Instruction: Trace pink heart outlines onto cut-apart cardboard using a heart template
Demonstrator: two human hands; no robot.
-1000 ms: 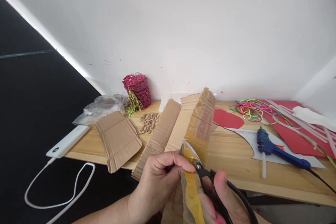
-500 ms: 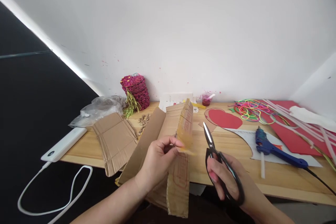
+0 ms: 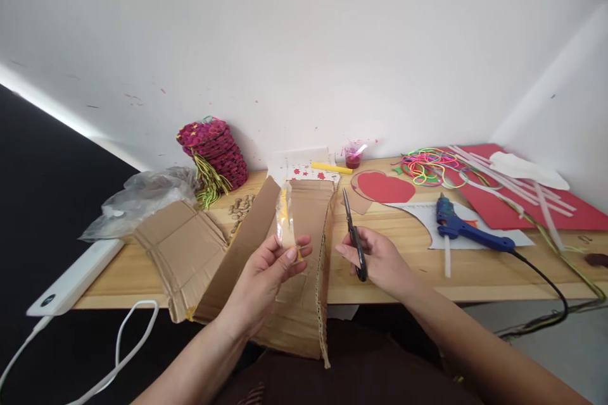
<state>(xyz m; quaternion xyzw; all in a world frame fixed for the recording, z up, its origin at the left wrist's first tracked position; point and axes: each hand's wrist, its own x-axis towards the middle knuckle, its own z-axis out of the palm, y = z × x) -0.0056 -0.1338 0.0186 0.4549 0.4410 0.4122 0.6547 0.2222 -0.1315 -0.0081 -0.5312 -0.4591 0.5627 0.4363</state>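
Note:
My left hand (image 3: pixel 268 275) pinches a strip of clear yellowish tape (image 3: pixel 285 221) that stands up from a large flattened cardboard piece (image 3: pixel 304 304) lying over the table's front edge. My right hand (image 3: pixel 380 259) grips black scissors (image 3: pixel 354 237) by the handles, blades closed and pointing away from me, just right of the cardboard.
On the wooden table (image 3: pixel 403 272): a smaller cardboard flap (image 3: pixel 180 247), a plastic bag (image 3: pixel 142 196), a crimson woven stack (image 3: pixel 216 149), seeds (image 3: pixel 240 207), a red paper heart (image 3: pixel 384 188), neon bands (image 3: pixel 425 164), a blue glue gun (image 3: pixel 463 231), red sheet (image 3: pixel 527 209). A white power bank (image 3: pixel 71 278) sits left.
The scissors came away from the cardboard and moved right. The cardboard dropped flat, and my left hand now lifts a tape strip off it. The view shifted right.

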